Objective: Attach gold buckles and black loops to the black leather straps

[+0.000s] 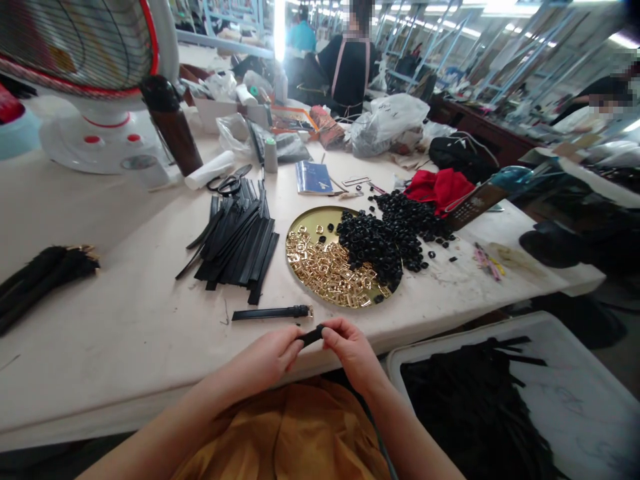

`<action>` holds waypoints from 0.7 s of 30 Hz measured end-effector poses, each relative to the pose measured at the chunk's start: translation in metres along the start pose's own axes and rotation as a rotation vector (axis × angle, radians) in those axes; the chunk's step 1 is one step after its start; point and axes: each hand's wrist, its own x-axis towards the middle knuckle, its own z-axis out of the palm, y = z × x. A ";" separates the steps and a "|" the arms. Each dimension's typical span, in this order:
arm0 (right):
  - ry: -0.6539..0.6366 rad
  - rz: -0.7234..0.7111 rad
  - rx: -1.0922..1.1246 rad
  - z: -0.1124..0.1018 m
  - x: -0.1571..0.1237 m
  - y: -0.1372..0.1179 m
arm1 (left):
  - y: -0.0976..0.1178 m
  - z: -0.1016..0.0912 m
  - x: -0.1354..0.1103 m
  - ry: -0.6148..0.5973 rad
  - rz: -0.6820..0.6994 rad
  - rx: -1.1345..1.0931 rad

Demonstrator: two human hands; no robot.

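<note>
While the table (125, 333) is a bit of a mess, the action is right at its near edge. The person's left hand (270, 357) and right hand (353, 347) are close together, each pinching one end of a short black strap (311, 335). Both hands are curled mostly closed, with thumb and fingertips clamped on the piece and the other fingers tucked under. The strap sits level between them, just above the table edge and over the orange cloth (290, 433) on the person's lap. Can't tell what's on the hidden ends of it.

Just beyond the hands, a buckled strap (273, 312) lies flat on the table with a bit of gold at its right end. Further back is a loose pile of black straps (235, 247), and just to its right a round gold tray (307, 223). Gold buckles (325, 267) fill the near side of the tray, and a heap of black loops (385, 240) spills over its far right rim onto the table.

Scissors (227, 181) lie behind the strap pile, with a blue booklet (313, 177) nearby and a red cloth (437, 187) past the loops. A fan (85, 67) stands at the far left corner. Low on the right, a white bin (590, 400) holds more black strips.
</note>
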 end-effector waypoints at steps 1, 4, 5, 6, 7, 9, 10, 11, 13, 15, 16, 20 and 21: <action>-0.005 -0.003 0.018 0.003 0.000 0.003 | 0.000 0.001 0.000 0.055 0.002 -0.016; -0.057 0.015 0.080 0.012 -0.002 0.008 | -0.001 0.004 0.002 0.117 -0.002 -0.102; -0.065 0.023 0.098 0.014 -0.003 0.009 | -0.001 0.004 0.003 0.090 -0.013 -0.139; -0.060 0.026 0.113 0.014 -0.003 0.009 | -0.002 0.005 0.003 0.045 -0.031 -0.179; -0.047 0.025 0.124 0.015 -0.004 0.010 | -0.002 0.005 0.003 -0.006 -0.054 -0.222; -0.020 0.012 0.138 0.015 -0.004 0.010 | -0.003 0.006 0.003 -0.074 -0.090 -0.294; -0.018 0.005 0.147 0.016 -0.004 0.010 | -0.004 0.007 0.003 -0.074 -0.094 -0.312; -0.029 0.001 0.155 0.018 -0.004 0.011 | -0.004 0.007 0.003 -0.052 -0.085 -0.317; -0.060 -0.010 0.163 0.021 -0.005 0.012 | -0.006 0.008 0.004 0.010 -0.049 -0.311; -0.078 -0.028 0.149 0.021 -0.006 0.011 | -0.006 0.006 0.004 0.033 -0.022 -0.301; -0.088 -0.034 0.147 0.020 -0.007 0.009 | -0.006 0.004 0.004 0.035 -0.019 -0.290; -0.180 0.051 0.294 0.012 -0.010 0.003 | 0.000 -0.002 0.002 0.042 -0.020 -0.194; -0.220 0.107 0.331 0.011 -0.011 0.003 | 0.001 -0.003 0.001 0.032 -0.006 -0.180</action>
